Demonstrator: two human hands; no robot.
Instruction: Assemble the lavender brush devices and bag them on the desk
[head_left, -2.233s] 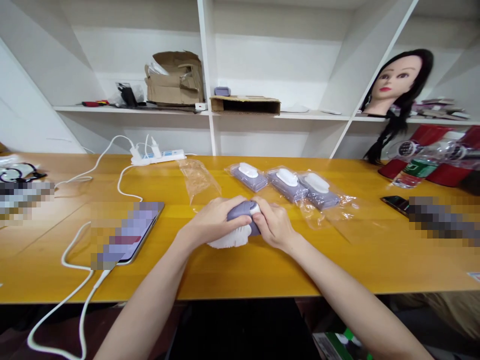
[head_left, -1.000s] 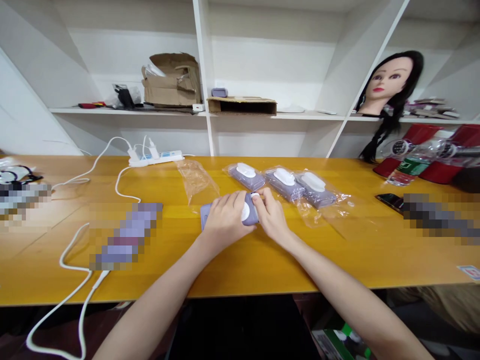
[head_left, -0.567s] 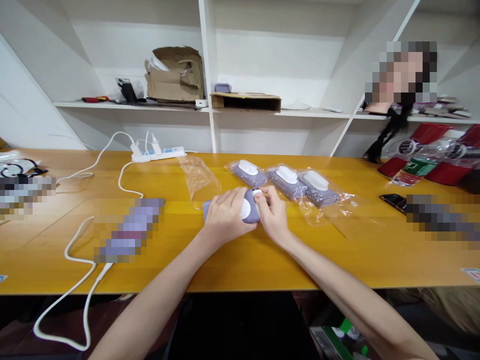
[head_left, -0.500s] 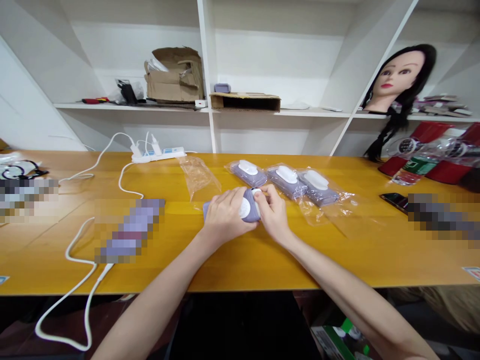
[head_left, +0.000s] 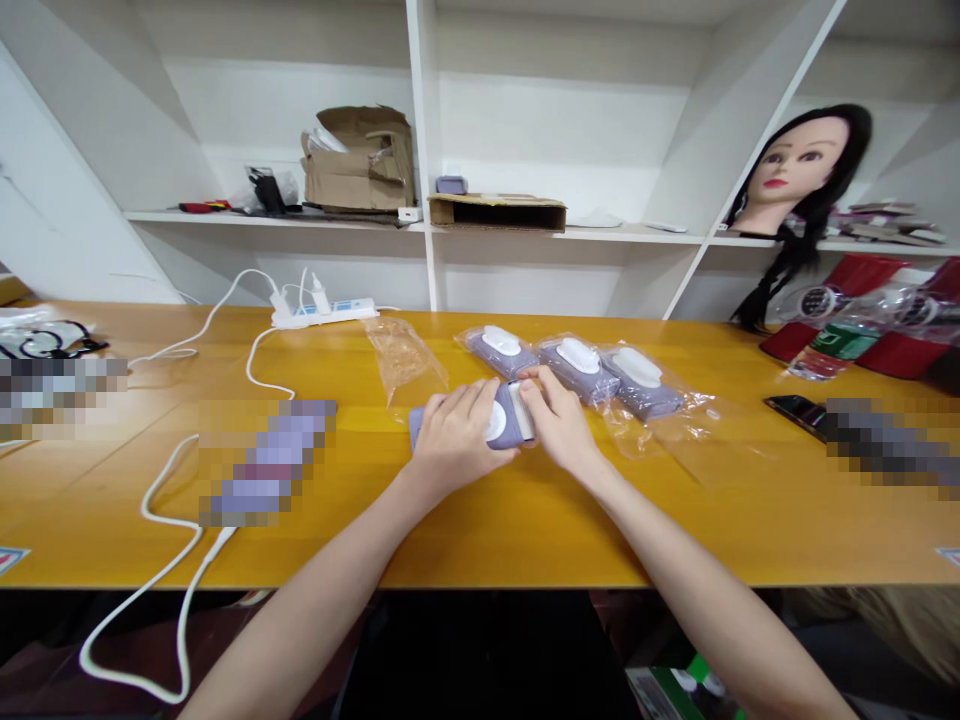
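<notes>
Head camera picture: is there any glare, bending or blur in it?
All in the head view: glints show on the clear wrapping; the right-hand shelf divider slants outward, probably wide-angle stretch; blocky pixels cover the cabled device; the held purple tool looks reasonably sharp.

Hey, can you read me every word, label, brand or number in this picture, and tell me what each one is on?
No text can be read for certain.
Plastic bottle: green label with a pale mark, too blurred.
Phone with the white cable: screen pixelated.
Sticker at the left desk edge: too small, cut off.
Purple device under the left hand: no legible wording.
</notes>
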